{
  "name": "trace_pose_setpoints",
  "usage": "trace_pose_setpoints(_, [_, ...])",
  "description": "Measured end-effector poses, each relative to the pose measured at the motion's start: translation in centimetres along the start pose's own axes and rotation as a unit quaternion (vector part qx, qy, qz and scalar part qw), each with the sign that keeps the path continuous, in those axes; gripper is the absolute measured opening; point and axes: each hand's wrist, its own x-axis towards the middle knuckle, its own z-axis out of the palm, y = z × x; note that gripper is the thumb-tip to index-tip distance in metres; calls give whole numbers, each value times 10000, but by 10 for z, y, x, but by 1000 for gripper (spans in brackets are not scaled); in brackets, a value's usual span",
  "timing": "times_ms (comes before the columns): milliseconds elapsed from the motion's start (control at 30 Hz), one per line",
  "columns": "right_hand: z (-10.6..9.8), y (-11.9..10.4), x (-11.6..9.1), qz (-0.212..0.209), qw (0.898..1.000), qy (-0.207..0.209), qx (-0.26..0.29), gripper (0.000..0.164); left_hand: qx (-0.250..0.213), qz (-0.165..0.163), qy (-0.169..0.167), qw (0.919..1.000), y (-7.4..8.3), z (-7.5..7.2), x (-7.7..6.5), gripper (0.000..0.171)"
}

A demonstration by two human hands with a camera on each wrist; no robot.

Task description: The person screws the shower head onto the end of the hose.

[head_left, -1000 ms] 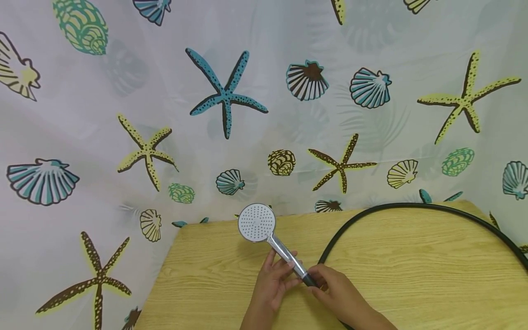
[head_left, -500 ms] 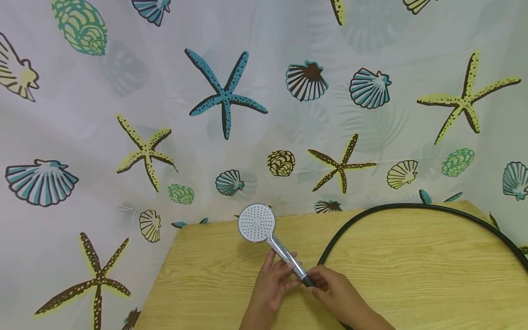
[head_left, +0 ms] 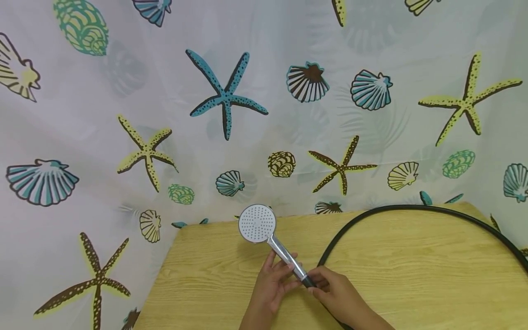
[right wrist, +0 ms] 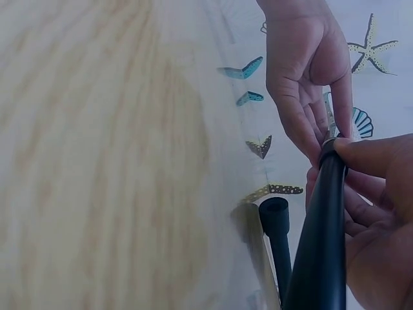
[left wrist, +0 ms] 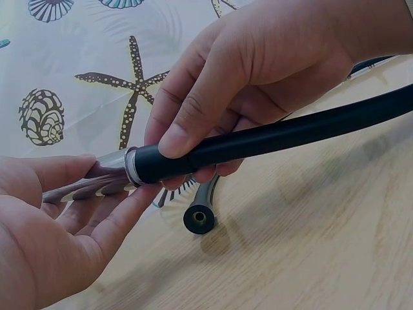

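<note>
A round shower head (head_left: 257, 223) with a pale, dotted spray face and a chrome handle (head_left: 282, 250) is held above the table. My left hand (head_left: 270, 284) grips the handle between thumb and fingers. Against the handle's lower end sits the black collar (left wrist: 158, 163) of a black hose (left wrist: 290, 137). Pinching that collar is my right hand (head_left: 340, 293), thumb on the near side and fingertips behind. In the left wrist view the collar touches the silver rim of the handle. Any thread inside the joint is hidden.
The hose arcs over the back right of the wooden table (head_left: 206, 270) and leaves the head view at right. Its other end (right wrist: 274, 216), with a hole in it, shows in both wrist views. A curtain (head_left: 264, 114) printed with shells and starfish hangs behind and at both sides.
</note>
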Motion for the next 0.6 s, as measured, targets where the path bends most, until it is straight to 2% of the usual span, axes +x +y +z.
trace_pose_setpoints(300, [0, 2, -1, 134, 9996, -121, 195, 26, 23, 22, 27, 10000, -5, -3, 1, 83])
trace_pose_setpoints(600, [0, 4, 1, 275, 9983, -155, 491, 27, 17, 102, -6, 9999, -3, -3, 1, 84])
